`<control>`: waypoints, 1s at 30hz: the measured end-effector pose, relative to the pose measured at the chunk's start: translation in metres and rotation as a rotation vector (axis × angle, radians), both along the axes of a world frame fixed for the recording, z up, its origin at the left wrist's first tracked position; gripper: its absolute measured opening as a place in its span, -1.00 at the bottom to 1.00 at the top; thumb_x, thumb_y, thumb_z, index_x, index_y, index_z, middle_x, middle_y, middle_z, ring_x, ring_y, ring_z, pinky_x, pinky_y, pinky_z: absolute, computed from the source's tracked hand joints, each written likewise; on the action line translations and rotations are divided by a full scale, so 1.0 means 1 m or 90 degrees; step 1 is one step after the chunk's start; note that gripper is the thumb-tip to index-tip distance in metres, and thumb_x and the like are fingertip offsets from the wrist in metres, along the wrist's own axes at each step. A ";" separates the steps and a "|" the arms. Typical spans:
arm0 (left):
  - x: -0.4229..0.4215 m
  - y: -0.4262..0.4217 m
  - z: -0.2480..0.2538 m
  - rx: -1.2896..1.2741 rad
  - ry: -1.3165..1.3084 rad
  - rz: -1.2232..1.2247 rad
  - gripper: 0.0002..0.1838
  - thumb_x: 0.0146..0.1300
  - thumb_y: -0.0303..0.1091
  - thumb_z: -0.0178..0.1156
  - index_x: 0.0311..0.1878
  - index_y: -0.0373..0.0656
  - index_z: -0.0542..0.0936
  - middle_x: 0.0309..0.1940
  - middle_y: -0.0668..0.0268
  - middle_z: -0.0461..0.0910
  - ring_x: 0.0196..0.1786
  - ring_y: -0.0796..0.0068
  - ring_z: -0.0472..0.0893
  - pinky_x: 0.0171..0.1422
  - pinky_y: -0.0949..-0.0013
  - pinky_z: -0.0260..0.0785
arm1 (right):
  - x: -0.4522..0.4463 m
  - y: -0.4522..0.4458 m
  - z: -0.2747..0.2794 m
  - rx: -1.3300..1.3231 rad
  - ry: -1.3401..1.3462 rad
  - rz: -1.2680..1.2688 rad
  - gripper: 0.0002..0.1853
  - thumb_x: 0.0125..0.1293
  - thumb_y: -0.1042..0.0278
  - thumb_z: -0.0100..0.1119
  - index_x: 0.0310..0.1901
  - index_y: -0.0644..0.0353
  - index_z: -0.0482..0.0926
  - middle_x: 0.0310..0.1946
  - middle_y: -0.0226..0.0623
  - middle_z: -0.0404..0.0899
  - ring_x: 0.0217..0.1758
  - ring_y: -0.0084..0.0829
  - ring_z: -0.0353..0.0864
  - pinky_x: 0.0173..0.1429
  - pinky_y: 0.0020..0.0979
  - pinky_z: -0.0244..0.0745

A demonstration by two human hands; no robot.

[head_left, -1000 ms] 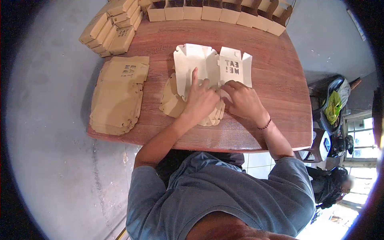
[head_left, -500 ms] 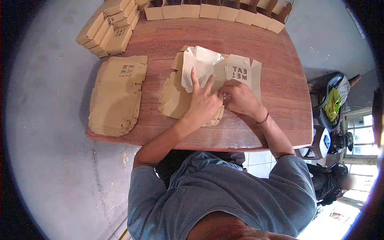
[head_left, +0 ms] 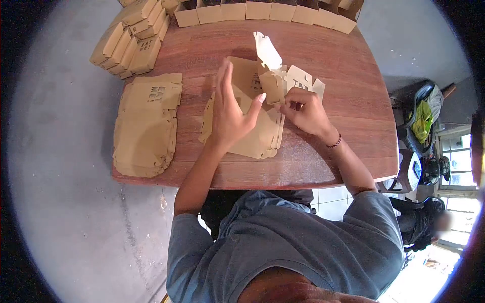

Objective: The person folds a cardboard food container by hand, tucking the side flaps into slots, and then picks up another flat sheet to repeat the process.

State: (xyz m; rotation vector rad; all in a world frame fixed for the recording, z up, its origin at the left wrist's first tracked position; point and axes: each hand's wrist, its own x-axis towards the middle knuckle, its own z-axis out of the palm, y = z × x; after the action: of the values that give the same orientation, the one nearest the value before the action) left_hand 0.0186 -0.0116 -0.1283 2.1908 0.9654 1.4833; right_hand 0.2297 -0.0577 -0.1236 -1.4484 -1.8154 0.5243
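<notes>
A partly folded cardboard box stands tilted on its side over a stack of flat box blanks, its white inner flap pointing up and its lettered lid to the right. My right hand pinches the near corner of this box, with a dark bracelet on the wrist. My left hand is held upright beside the box, fingers stretched and thumb spread, with nothing in it. The thumb tip comes close to the box's lower left edge; whether it touches I cannot tell.
Another pile of flat blanks lies at the left of the wooden table. Folded closed boxes are stacked at the back left. A row of open boxes lines the far edge. A person sits at far right.
The box has been turned up from lying open to standing on its side, its white flap raised. My left hand has come off it and moved left; my right hand stays at its corner.
</notes>
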 end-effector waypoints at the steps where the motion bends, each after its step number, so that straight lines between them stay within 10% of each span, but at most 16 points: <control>1: -0.001 0.001 -0.003 -0.066 0.007 -0.019 -0.18 0.28 -0.18 0.33 0.47 -0.28 0.16 0.43 -0.10 0.23 0.47 -0.08 0.27 0.49 0.11 0.19 | 0.000 0.000 0.001 -0.023 0.006 0.015 -0.81 0.18 0.33 0.39 -0.35 0.31 0.69 -0.37 -0.18 0.67 -0.38 -0.23 0.70 -0.26 -0.32 0.57; 14: 0.017 -0.004 -0.008 0.058 -0.049 -0.106 -0.51 0.23 -0.39 0.36 0.21 -0.30 0.50 0.21 0.08 0.55 0.27 0.13 0.53 0.33 0.18 0.38 | 0.003 -0.002 -0.005 0.037 -0.042 0.195 -0.78 0.27 0.40 0.28 -0.09 0.26 0.67 -0.15 0.00 0.64 -0.01 -0.02 0.64 0.01 -0.17 0.55; 30: -0.004 0.019 0.014 0.268 0.039 -0.013 -0.64 0.12 -0.58 0.31 0.03 -0.15 0.61 -0.05 0.23 0.66 0.04 0.20 0.65 0.12 0.17 0.53 | -0.008 0.018 0.064 0.020 -0.178 0.282 -0.72 0.41 0.25 0.10 -0.29 0.35 0.56 -0.39 0.05 0.58 -0.25 0.11 0.60 -0.15 -0.01 0.47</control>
State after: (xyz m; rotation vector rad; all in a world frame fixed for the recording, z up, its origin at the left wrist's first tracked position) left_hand 0.0144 0.0069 -0.1139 2.5352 0.6924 1.7483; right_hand 0.2215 -0.0395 -0.0594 -1.1398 -2.3786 0.5240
